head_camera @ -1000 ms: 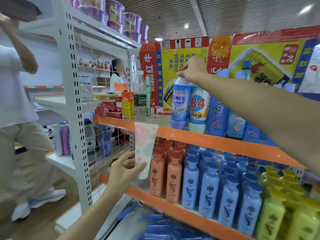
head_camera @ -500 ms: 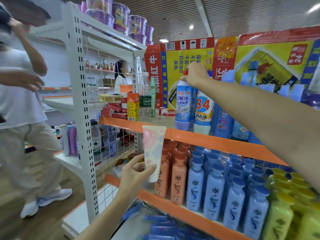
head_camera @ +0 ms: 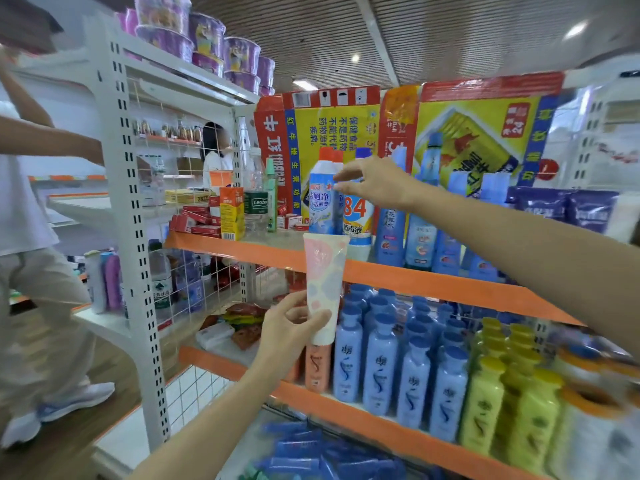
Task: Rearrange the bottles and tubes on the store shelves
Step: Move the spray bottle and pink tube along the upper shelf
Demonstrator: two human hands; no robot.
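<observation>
1. Upper orange-edged shelf (head_camera: 408, 277): a red-capped blue cleaner bottle (head_camera: 321, 199) stands near the front; just right of it a white "84" bottle (head_camera: 356, 216), then a row of blue bottles (head_camera: 420, 233).
2. Same shelf, left end: an orange carton (head_camera: 231, 213), a clear water bottle (head_camera: 255, 199), and flat red boxes (head_camera: 197, 221).
3. Lower orange-edged shelf (head_camera: 363, 420): orange bottles (head_camera: 317, 370), blue-capped bottles (head_camera: 381, 362) and yellow-green bottles (head_camera: 485, 403) in upright rows, left to right.
4. Bottom level: blue tubes (head_camera: 304, 455) lying flat.
</observation>
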